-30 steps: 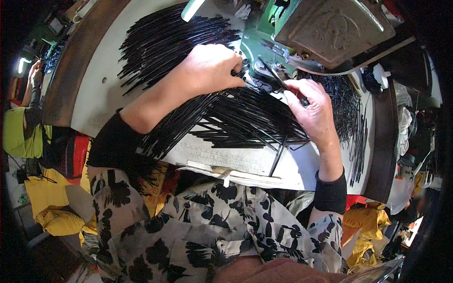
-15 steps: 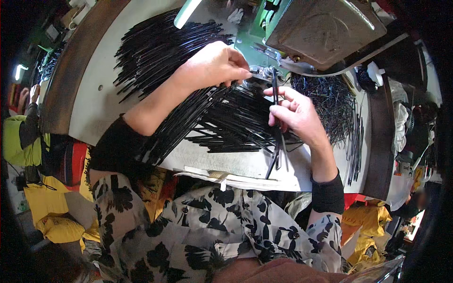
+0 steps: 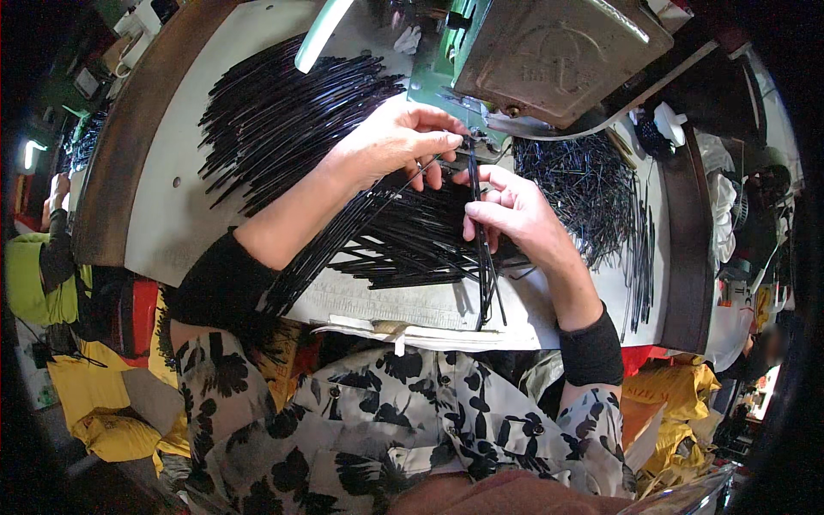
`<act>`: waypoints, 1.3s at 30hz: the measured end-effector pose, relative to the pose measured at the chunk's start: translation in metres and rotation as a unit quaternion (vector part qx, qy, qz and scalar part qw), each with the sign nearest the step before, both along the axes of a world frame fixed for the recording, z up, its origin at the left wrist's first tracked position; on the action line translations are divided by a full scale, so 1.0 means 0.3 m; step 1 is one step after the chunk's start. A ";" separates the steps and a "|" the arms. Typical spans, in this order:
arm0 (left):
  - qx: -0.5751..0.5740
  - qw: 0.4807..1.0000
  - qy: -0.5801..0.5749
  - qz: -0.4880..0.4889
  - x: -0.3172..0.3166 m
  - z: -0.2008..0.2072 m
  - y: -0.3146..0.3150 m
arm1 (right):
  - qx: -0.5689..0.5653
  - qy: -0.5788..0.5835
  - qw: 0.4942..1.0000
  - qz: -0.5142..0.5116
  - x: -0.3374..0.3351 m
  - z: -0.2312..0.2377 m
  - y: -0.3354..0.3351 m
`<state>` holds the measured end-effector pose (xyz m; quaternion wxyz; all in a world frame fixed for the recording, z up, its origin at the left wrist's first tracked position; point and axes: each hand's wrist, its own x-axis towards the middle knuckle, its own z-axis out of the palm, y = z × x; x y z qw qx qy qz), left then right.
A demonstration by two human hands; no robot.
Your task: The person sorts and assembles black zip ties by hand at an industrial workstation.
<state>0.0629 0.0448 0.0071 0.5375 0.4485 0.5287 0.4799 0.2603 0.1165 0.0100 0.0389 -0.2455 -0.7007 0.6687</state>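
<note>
My left hand (image 3: 399,146) reaches to the small metal working point (image 3: 477,142) of a machine. Its thumb and forefinger are pinched on the end of a thin black strip, mostly hidden by the fingers. Just right and nearer, my right hand (image 3: 513,215) pinches a few long black strips (image 3: 483,275), which hang down toward the table's front edge. Beneath my left forearm lies a bundle of black strips (image 3: 322,249). More loose strips (image 3: 403,249) are spread between my arms.
A large pile of black strips (image 3: 283,112) covers the far left of the white table (image 3: 163,215). At the right is a tangled black heap (image 3: 571,189). The grey machine head (image 3: 558,64) and a lit tube lamp (image 3: 323,34) overhang the back. Yellow bags (image 3: 112,429) lie below.
My left fingers have come closer to the metal working point and the strips in my right hand. The right hand's strips now hang straighter and closer together. The whole view has shifted slightly.
</note>
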 end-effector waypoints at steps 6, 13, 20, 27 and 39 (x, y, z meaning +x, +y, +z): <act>0.017 0.999 -0.019 0.030 0.006 -0.009 0.006 | -0.014 0.021 1.000 -0.015 0.000 -0.001 0.002; 0.031 0.999 -0.010 0.035 0.019 0.003 0.004 | -0.021 0.032 0.999 -0.019 -0.002 0.007 0.001; 0.050 0.997 0.030 0.047 0.034 0.002 0.030 | -0.030 0.062 0.997 -0.045 -0.008 -0.003 0.009; 0.044 0.996 0.006 0.074 0.044 -0.009 0.027 | -0.036 0.044 0.997 -0.055 -0.008 -0.006 0.003; 0.004 0.998 0.035 0.054 0.033 0.008 0.012 | -0.135 0.084 0.974 -0.161 -0.017 -0.042 -0.012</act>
